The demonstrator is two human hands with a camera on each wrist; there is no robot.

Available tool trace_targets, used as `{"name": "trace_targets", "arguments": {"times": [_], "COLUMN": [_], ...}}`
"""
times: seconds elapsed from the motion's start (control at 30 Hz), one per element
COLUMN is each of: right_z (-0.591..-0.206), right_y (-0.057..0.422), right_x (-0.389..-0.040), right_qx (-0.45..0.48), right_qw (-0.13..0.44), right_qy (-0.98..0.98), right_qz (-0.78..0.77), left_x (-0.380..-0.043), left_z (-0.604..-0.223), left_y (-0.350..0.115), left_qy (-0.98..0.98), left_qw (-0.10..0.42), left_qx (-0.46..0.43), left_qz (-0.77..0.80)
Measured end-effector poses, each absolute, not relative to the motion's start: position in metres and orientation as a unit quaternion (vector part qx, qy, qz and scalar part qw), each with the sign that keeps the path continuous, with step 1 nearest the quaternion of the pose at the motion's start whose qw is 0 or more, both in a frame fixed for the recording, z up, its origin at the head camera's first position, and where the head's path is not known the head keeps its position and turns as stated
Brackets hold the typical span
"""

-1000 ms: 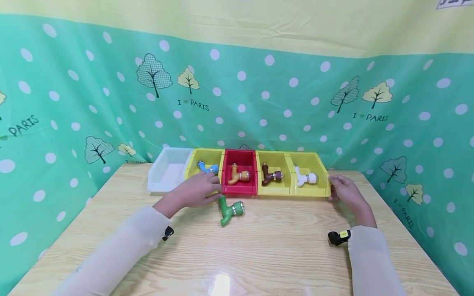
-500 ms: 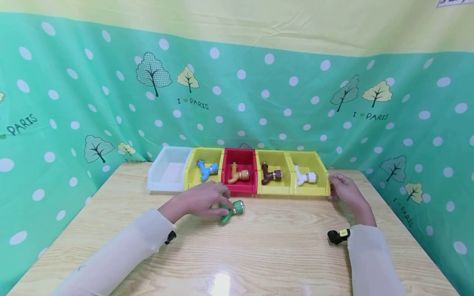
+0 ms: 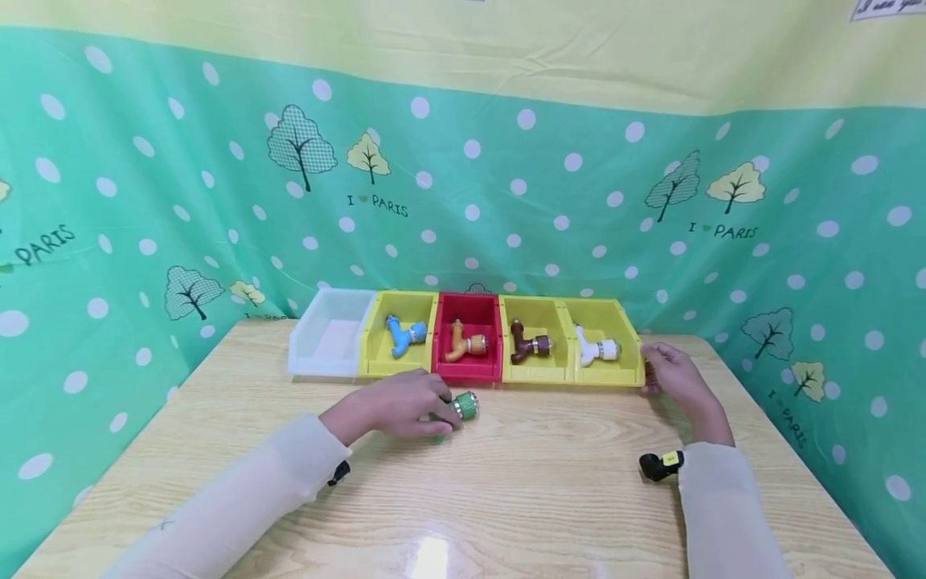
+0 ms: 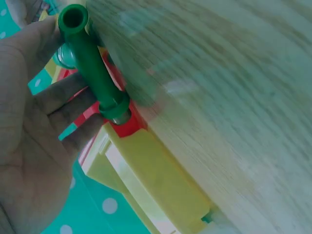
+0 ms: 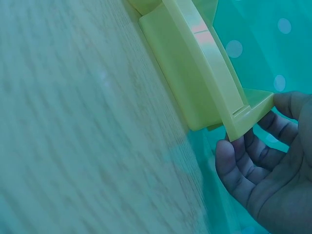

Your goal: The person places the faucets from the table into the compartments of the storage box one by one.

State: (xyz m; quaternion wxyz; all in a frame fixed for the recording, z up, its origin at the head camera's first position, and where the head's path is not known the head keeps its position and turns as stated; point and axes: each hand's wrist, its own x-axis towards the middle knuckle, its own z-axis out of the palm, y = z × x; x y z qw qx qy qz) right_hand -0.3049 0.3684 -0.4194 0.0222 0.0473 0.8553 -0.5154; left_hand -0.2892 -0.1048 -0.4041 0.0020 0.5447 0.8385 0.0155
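Observation:
My left hand point(image 3: 407, 404) holds a green tap point(image 3: 466, 405) just in front of the bins, its ribbed knob pointing right. In the left wrist view the thumb and fingers lie about the green tap's body point(image 4: 90, 66), with its open spout end towards the camera. My right hand point(image 3: 678, 375) grips the right wall of the rightmost yellow bin point(image 3: 609, 375); in the right wrist view its curled fingers point(image 5: 234, 168) meet the bin's rim. A white tap point(image 3: 596, 347) lies inside that bin.
Joined in a row are a clear bin point(image 3: 323, 366), a yellow bin with a blue tap point(image 3: 407, 334), a red bin point(image 3: 466, 371) with an orange-brown tap point(image 3: 465, 342), and a yellow bin with a dark brown tap point(image 3: 530, 343). A dotted green curtain point(image 3: 470, 193) hangs behind the wooden table point(image 3: 521, 490).
My left hand has moved from the front of the blue tap's bin down and right to the green tap and taken hold of it. My right hand has stayed at the bin.

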Motion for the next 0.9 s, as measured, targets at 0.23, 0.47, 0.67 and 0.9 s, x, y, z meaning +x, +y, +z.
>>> {"name": "trace_targets", "arguments": {"times": [0.23, 0.47, 0.67, 0.9], "right_z": [-0.4177, -0.4195, -0.4227, -0.4204], "right_y": [0.3681, 0.3662, 0.3685, 0.3687], "right_x": [-0.3041, -0.3038, -0.3063, -0.3053], "right_qx": [0.049, 0.053, 0.050, 0.049], "right_qw": [0.020, 0.022, 0.022, 0.019], "right_qy": [0.856, 0.854, 0.855, 0.855], "right_qz": [-0.515, -0.517, -0.516, -0.517], "left_x": [-0.2860, -0.2839, -0.2820, -0.2805], "left_z": [-0.4059, -0.4062, -0.4057, -0.4070], "left_y": [-0.1002, -0.0966, -0.0966, -0.0980], "left_qy": [0.850, 0.853, 0.851, 0.845], "left_qw": [0.021, 0.027, 0.020, 0.003], "left_qx": [0.525, 0.520, 0.523, 0.531], "left_qz": [-0.022, -0.045, -0.053, -0.060]}}
